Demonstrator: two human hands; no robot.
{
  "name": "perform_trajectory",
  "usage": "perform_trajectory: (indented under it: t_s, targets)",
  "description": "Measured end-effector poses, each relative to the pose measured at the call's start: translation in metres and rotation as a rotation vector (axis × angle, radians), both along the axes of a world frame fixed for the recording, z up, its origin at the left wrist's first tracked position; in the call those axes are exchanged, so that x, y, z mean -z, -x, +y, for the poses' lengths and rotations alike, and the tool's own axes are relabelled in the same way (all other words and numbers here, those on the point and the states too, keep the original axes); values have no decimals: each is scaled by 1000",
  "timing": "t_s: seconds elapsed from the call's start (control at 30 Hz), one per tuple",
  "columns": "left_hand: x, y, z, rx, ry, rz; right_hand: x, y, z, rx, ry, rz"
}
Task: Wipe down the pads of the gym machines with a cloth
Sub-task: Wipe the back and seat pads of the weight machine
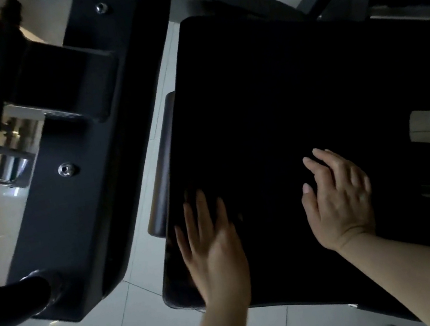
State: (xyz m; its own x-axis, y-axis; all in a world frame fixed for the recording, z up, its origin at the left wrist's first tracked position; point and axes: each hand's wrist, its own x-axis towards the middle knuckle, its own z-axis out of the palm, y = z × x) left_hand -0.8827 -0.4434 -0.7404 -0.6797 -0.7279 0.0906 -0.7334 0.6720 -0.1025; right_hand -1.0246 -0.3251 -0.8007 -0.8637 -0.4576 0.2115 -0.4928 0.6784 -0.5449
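Fingers: straight and slightly spread on both my left hand [211,246] and right hand [338,198], flat on the black seat pad [269,101]. Cloth: I cannot make one out against the dark pad. Advised: overlapping strokes, edge to edge, even pressure.
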Motion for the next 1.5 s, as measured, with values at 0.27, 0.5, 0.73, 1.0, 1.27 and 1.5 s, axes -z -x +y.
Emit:
perform_trajectory:
  t_s: [0.27, 0.5, 0.73, 1.0, 1.27, 1.5]
  targets:
    - [-13, 41, -51, -82, 9, 66, 1, 0, 0, 10, 10, 8]
    - [-23, 56, -76, -133, -103, 150, -1, -1, -1, 13, 25, 2]
    - [-11, -66, 12, -195, -122, 72, 1, -1, 1, -15, 15, 42]
    - [-34, 18, -77, -470, -225, 329, 3, 0, 0, 6, 32, 26]
    - [20, -40, 35, -411, 13, 392, 3, -1, 3, -30, 54, 38]
    - [44, -28, 113, -312, -121, 370, 4, -2, 4, -52, 60, 34]
